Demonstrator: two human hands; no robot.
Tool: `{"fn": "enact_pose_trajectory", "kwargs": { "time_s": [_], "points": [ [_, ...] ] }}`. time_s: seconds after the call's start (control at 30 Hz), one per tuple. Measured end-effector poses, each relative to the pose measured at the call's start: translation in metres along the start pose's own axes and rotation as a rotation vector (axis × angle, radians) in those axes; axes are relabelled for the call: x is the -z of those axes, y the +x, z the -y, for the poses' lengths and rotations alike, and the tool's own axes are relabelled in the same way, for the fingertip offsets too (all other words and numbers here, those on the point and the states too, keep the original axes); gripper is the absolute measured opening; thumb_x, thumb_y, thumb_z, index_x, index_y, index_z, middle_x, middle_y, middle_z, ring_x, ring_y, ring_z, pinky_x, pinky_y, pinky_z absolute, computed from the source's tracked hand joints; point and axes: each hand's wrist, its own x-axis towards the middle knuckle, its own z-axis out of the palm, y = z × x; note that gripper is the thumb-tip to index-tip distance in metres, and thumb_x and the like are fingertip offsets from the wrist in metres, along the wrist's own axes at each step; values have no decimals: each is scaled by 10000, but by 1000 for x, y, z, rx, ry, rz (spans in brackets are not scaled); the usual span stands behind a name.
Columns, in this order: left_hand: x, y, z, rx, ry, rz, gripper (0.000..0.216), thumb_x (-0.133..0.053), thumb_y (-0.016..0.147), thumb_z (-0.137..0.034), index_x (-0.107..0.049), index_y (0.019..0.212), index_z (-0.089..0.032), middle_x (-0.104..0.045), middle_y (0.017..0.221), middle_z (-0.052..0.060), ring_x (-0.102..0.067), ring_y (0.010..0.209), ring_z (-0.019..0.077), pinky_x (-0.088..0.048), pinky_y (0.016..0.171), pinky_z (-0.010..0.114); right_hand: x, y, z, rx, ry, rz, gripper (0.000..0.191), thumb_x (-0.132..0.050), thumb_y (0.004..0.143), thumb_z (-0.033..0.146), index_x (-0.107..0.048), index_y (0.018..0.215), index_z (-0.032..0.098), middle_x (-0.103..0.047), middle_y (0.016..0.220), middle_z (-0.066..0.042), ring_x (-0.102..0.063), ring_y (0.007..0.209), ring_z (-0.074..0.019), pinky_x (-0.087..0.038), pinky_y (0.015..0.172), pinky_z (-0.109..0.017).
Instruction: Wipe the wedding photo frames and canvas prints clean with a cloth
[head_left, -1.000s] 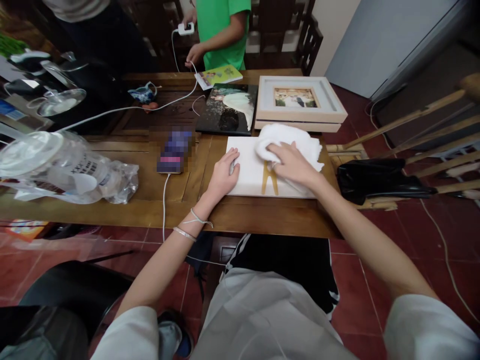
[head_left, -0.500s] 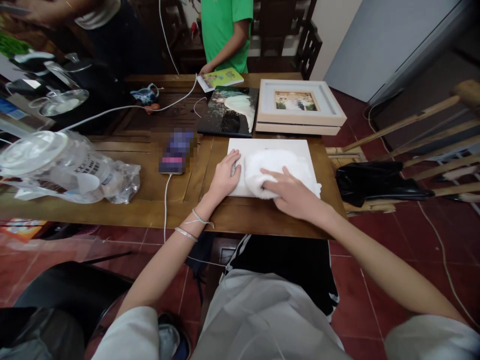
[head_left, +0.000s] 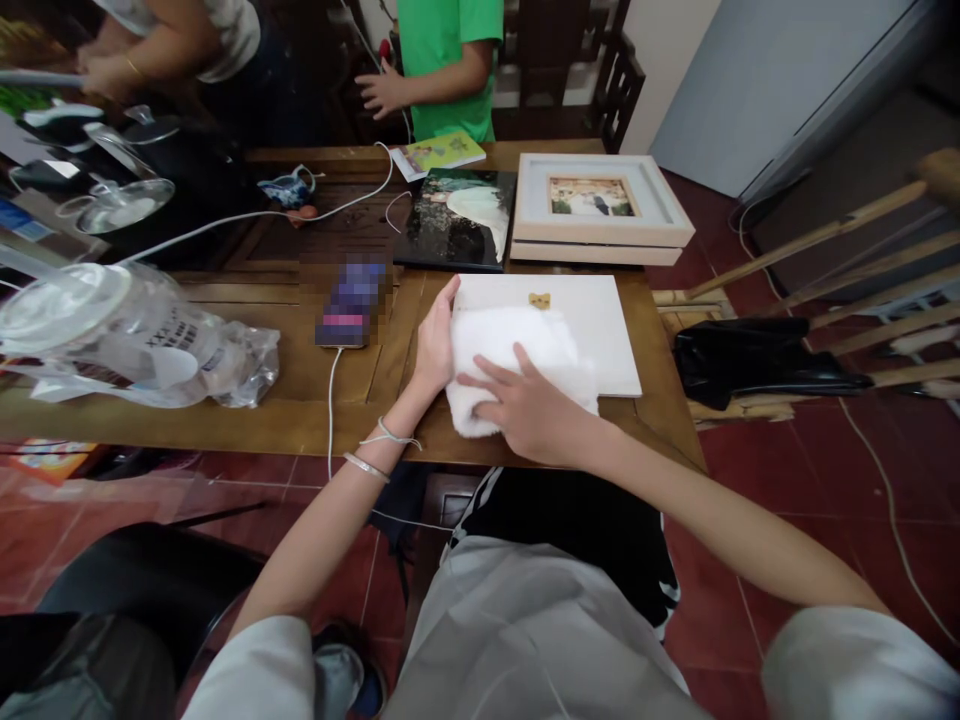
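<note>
A flat white panel lies on the wooden table, with a small gold hanger near its far edge. My right hand presses on a folded white cloth, fingers spread over it and partly in its fold. The cloth covers the near left part of the panel and hangs over its near edge. Along the panel's left edge, my left hand rests with straight fingers, fingertips at the far left corner. Its thumb is hard to make out.
Behind the panel lie a light wooden photo frame, a dark glossy picture and a green book. To the left are a cabled phone and a plastic-wrapped container. Two people stand across the table.
My right hand has moved the cloth left and nearer, uncovering the gold hanger. My left hand has slid off the panel's top to its left edge. The green-shirted person's hand has left the book.
</note>
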Motion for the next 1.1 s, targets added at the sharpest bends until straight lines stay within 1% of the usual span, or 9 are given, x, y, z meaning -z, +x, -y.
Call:
{"fn": "enact_pose_trajectory", "kwargs": {
  "time_s": [0.13, 0.27, 0.4, 0.47, 0.57, 0.67, 0.8, 0.97, 1.1],
  "points": [
    [-1, -3, -7, -32, 118, 79, 588, -259, 1099, -546, -611, 1410, -191, -615, 1496, 122, -545, 1435, 266, -405, 1240, 476, 16, -24, -6, -84, 30, 15, 478, -450, 844, 46, -686, 1239, 174, -707, 1313, -177, -594, 1312, -332, -325, 1171, -653],
    [-2, -3, -1, -67, 190, 142, 378, -507, 1014, -349, -685, 1296, -170, -655, 1445, 130, -569, 1411, 297, -433, 1220, 525, 31, -8, -46, -349, 11, -66, 490, -453, 806, 71, -660, 1237, 176, -755, 997, -130, -685, 961, -309, -454, 1027, -517],
    [-4, -2, 3, -83, 217, 128, 352, -534, 935, -217, -724, 1227, -167, -689, 1399, 118, -594, 1386, 289, -446, 1216, 520, 42, 37, -81, -495, 84, -196, 449, -419, 836, 99, -663, 1208, 165, -746, 1079, -154, -665, 1009, -356, -490, 854, -443],
    [-3, -2, 1, -76, 221, 113, 353, -530, 920, -199, -735, 1207, -181, -711, 1366, 102, -623, 1352, 290, -466, 1202, 516, 46, 63, -87, -478, 132, -247, 406, -416, 850, 115, -673, 1159, 168, -744, 1111, -145, -652, 1044, -361, -484, 866, -441],
    [-1, -1, -5, -83, 229, 137, 341, -523, 912, -197, -745, 1171, -187, -757, 1263, 87, -691, 1235, 289, -527, 1138, 489, 48, 94, -87, -415, 162, -229, 366, -425, 834, 109, -681, 1088, 175, -741, 1127, -142, -641, 1069, -357, -474, 896, -436],
    [0, -2, -7, -92, 238, 154, 342, -519, 913, -196, -742, 1172, -183, -761, 1250, 88, -698, 1216, 279, -538, 1124, 466, 49, 104, -89, -412, 162, -214, 360, -427, 827, 110, -676, 1078, 179, -736, 1138, -148, -640, 1070, -351, -476, 910, -435],
    [-2, -3, -3, -69, 228, 143, 386, -520, 911, -182, -722, 1238, -155, -681, 1407, 124, -597, 1381, 297, -442, 1217, 525, 53, 77, -116, -458, 172, -225, 325, -433, 813, 112, -677, 1015, 183, -743, 1098, -156, -651, 1020, -346, -490, 921, -457],
    [-4, -5, 2, -64, 208, 145, 388, -518, 921, -176, -717, 1254, -177, -666, 1431, 116, -577, 1404, 292, -421, 1229, 556, 48, 6, -158, -569, 158, -338, 258, -472, 782, 160, -658, 948, 228, -742, 989, -130, -656, 954, -359, -507, 874, -485],
    [-4, -5, 2, -73, 214, 138, 388, -515, 925, -170, -711, 1259, -180, -664, 1435, 112, -575, 1406, 287, -417, 1235, 541, 28, -53, -137, -542, 98, -386, 268, -445, 798, 193, -639, 971, 259, -707, 864, -107, -652, 890, -349, -507, 831, -471]
  ]
}}
